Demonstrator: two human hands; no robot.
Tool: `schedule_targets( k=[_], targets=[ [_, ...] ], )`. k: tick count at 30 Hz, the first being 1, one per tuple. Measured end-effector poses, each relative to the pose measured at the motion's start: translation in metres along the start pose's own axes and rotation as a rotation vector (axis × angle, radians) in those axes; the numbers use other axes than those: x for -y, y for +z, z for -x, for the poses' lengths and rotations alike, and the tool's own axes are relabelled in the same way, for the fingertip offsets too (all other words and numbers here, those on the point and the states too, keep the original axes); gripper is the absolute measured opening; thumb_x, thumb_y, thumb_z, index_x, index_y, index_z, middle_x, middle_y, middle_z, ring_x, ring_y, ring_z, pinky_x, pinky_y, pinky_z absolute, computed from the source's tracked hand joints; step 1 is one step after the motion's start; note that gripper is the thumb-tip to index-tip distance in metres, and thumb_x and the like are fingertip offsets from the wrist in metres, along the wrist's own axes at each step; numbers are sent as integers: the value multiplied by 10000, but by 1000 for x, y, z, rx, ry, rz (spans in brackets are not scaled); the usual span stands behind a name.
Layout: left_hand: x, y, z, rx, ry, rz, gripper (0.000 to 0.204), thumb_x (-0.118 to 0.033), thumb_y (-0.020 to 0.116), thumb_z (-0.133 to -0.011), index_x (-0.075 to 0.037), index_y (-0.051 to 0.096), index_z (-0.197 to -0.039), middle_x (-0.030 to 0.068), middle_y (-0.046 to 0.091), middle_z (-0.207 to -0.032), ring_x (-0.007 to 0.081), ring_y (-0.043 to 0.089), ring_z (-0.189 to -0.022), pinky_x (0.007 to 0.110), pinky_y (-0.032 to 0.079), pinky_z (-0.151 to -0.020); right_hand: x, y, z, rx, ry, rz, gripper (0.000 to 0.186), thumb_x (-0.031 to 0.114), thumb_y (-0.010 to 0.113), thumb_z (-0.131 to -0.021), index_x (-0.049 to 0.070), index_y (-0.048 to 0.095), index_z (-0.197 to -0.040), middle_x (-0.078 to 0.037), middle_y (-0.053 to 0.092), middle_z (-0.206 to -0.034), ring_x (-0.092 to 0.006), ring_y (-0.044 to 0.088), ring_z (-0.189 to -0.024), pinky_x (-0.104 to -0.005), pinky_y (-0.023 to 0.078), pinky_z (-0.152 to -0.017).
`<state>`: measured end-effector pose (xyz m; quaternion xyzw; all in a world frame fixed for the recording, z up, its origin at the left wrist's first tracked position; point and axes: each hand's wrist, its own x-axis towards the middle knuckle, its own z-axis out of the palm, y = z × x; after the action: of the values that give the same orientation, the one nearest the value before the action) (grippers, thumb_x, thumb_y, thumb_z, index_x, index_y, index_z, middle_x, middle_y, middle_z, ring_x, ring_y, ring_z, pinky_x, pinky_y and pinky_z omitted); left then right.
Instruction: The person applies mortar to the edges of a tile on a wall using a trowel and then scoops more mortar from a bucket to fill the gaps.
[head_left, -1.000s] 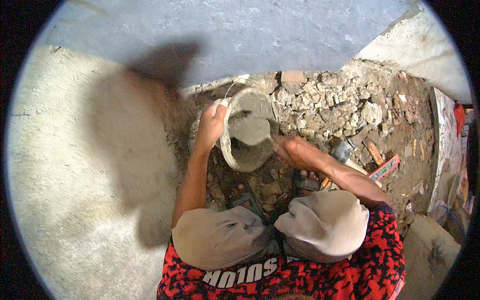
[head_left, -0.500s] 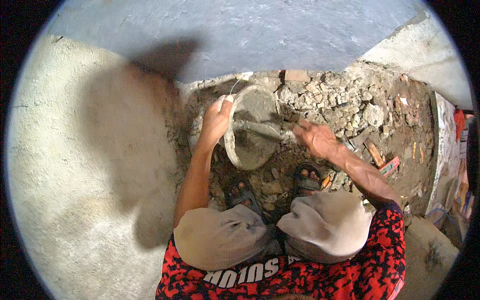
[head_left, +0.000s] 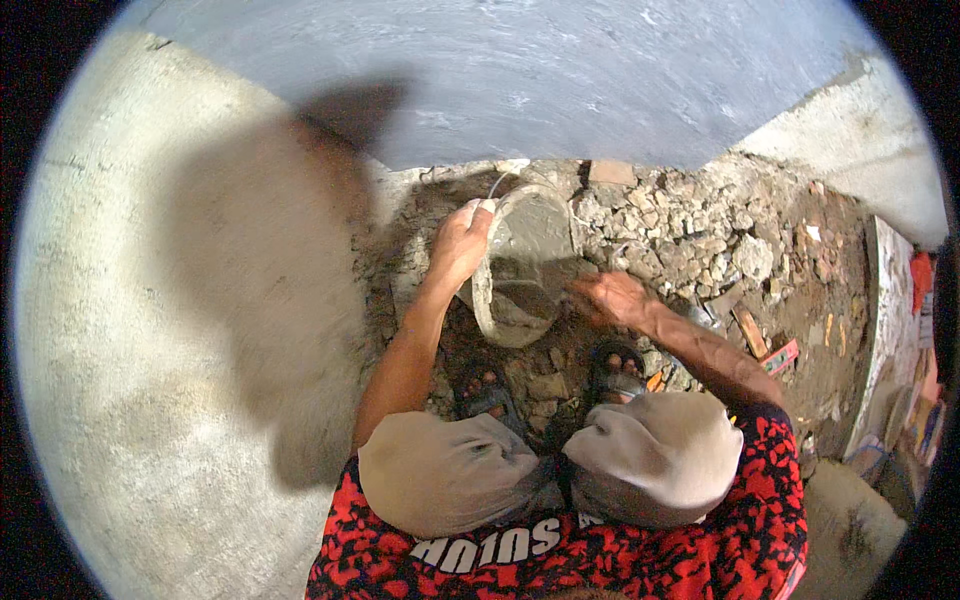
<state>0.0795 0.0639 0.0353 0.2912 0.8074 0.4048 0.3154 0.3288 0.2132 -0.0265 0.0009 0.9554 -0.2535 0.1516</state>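
Note:
A pale bucket [head_left: 482,300] coated with mortar tilts in front of my feet. Grey wet mortar [head_left: 532,222] lies inside it. My left hand [head_left: 462,240] grips the bucket's left rim, thumb over the edge. At the opposite side, my right hand [head_left: 608,298] is closed on the handle of a trowel, smeared somewhat by motion. The mortar-covered trowel blade [head_left: 528,292] reaches into the bucket; its outline is hard to make out there. A thin wire handle [head_left: 494,184] rises at the bucket's far side.
Broken rubble [head_left: 680,225] covers the ground to the right, with a reddish brick [head_left: 612,172] by the blue-grey wall [head_left: 560,90]. A wood-handled tool [head_left: 750,330] and a red level-like bar [head_left: 780,357] lie farther right. A rough pale wall [head_left: 180,330] stands left.
The bucket and my left hand appear shifted slightly right and down in the view, along with the surroundings. My right hand has moved closer to the bucket, and the trowel blade sits lower inside.

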Motion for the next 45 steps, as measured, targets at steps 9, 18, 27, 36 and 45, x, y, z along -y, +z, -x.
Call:
schedule_targets(
  k=[9, 18, 27, 36, 45],
  targets=[
    [17, -6, -5, 3, 10, 139, 487, -360, 446, -972, 34, 550, -1240, 209, 622, -1177, 269, 584, -1112, 355, 421, -947, 28, 34, 29, -148, 100, -621, 445, 266, 714, -829, 41, 601, -1195, -163, 675, -1004, -243, 650, -881, -389, 517, -776],
    [30, -33, -8, -70, -65, 343, 508, -389, 438, -993, 42, 539, -1243, 164, 617, -1188, 256, 569, -1098, 360, 413, -963, 34, 46, 53, -245, 237, -1849, 556, 353, 629, -891, 79, 465, -1346, -107, 503, -1369, -234, 517, -1196, -372, 426, -1004],
    [46, -53, -7, 126, -174, 412, 638, -471, 419, -982, 15, 387, -1393, 199, 415, -1428, 310, 382, -1331, 408, 324, -1072, 78, -127, 27, -272, 76, -620, 478, 290, 656, -871, 38, 516, -1252, -140, 608, -1166, -221, 588, -1033, -361, 458, -912],
    [48, -71, -8, 44, -54, 160, 642, -476, 371, -976, 18, 396, -1383, 227, 429, -1404, 365, 374, -1328, 415, 318, -1076, 203, -348, -7, -715, 16, -321, 307, 180, 673, -830, -13, 583, -1050, -71, 598, -740, -135, 565, -610, -297, 470, -528],
    [86, -60, -38, 149, 92, 17, 545, -493, 361, -961, -42, 561, -1192, 246, 583, -1148, 420, 532, -1109, 463, 405, -936, 290, -490, -28, -580, 85, -162, 301, 220, 635, -829, -15, 535, -989, -73, 589, -729, -140, 567, -563, -298, 457, -481]
  ],
)
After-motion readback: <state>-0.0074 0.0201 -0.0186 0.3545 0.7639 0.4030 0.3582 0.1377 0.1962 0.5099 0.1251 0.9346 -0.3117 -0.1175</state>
